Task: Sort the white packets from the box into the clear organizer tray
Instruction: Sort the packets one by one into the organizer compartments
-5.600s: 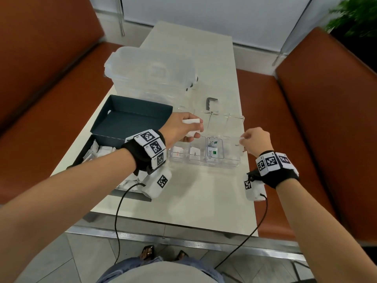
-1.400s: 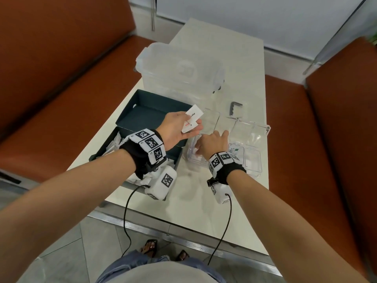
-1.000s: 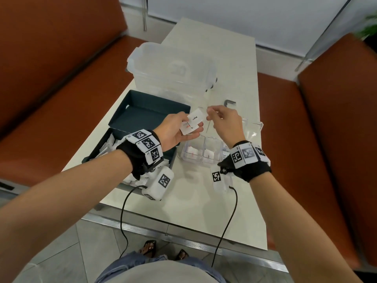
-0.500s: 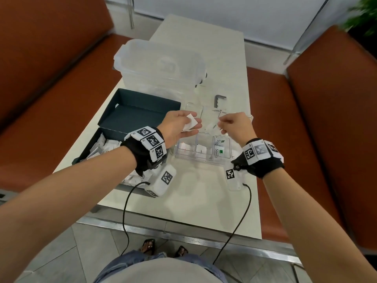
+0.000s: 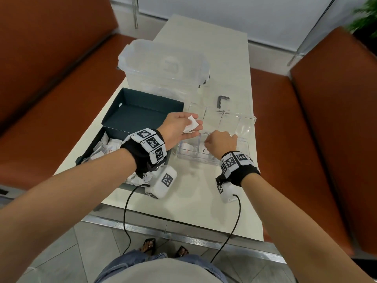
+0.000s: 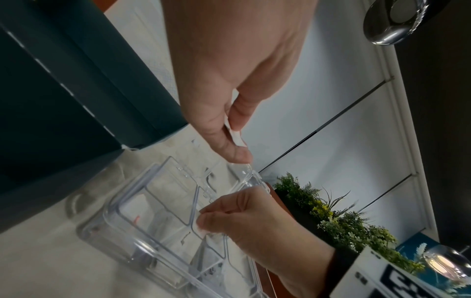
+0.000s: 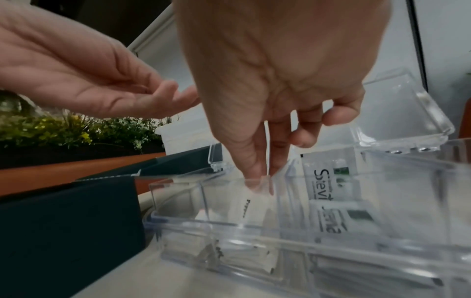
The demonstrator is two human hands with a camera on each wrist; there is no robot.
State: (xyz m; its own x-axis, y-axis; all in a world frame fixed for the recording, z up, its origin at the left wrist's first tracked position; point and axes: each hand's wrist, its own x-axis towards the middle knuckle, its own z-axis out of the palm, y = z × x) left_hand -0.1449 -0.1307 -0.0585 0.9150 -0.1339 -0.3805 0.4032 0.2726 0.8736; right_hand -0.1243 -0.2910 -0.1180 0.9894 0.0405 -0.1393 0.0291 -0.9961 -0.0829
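- Head view: the left hand hovers between the box and the tray, holding a white packet loosely between thumb and fingers. The right hand is curled over the tray's middle cell. More packets lie in the box.
- Left wrist view: thumb and forefinger pinch the packet by one edge, above the tray. The right hand is down at a divider.
- Right wrist view: the fingertips pinch the top edge of a second packet, lowering it upright into the middle cell of the tray. Stevia packets fill the next cell.
- To do this well, I judge: keep the packet vertical, slide it behind those already standing, and let go only once it is past the rim. Then clear the right hand before the left brings its packet in.
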